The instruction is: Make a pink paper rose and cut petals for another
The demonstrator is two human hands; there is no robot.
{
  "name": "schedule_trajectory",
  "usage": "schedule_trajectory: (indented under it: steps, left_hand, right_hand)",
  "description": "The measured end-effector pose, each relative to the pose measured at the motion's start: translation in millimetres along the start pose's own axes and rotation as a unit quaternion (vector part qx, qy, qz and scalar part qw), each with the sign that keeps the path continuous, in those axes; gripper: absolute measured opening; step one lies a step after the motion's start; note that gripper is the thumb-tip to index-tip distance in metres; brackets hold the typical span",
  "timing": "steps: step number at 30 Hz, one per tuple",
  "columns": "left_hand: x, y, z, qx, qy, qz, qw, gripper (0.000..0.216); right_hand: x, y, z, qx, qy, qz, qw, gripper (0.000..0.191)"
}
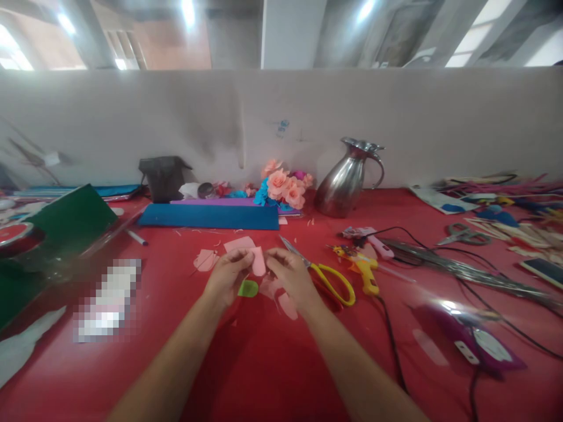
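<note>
My left hand [231,274] is closed in a pinch on a pink paper petal [258,264] with a rounded lower end. Close by the petal's right edge is my right hand [290,272], its fingers curled together; whether they grip the edge or something small is hard to make out. Under and around the hands lie more pink paper pieces [206,260] and a green rounded piece [248,288]. Yellow-handled scissors [333,281] rest just right of my right hand, blades pointing away and to the left.
A yellow glue gun [368,275] and a pink one [380,244] lie right, their cords trailing. Further right is a purple power strip [479,346]. A steel jug [343,181], paper flowers [284,186] and a blue sheet stack [211,217] stand behind. Tape [20,240] is left.
</note>
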State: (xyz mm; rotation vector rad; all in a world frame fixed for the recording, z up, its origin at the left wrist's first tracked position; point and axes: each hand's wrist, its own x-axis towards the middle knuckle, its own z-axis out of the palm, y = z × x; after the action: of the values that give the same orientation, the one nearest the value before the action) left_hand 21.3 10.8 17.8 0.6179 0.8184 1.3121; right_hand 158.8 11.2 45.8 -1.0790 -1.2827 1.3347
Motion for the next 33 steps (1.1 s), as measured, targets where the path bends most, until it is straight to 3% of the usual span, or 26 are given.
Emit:
schedule_trajectory:
  steps: [6,10,16,28,33]
  left_hand:
    - [1,-3,-2,-0.053,-0.043,-0.068,0.995,0.018]
    - [3,-3,0,-0.078,-0.04,-0.069,0.994,0.015]
    - [0,0,6,-0.077,-0.038,-0.081,0.993,0.014]
    - [-4,-2,10,-0.108,-0.042,-0.056,0.992,0.027]
    - [-7,-2,14,-0.037,-0.053,-0.017,0.998,0.02]
  right_hand:
    - [-4,0,1,0.077,-0.048,0.004,0.996,0.005]
    - [-8,-5,3,0.103,-0.059,0.008,0.993,0.016]
    - [-8,-5,4,0.136,-0.075,0.036,0.987,0.011]
    - [-6,0,2,0.149,-0.068,0.065,0.984,0.011]
    - [-7,-3,4,0.126,-0.053,0.068,0.988,0.012]
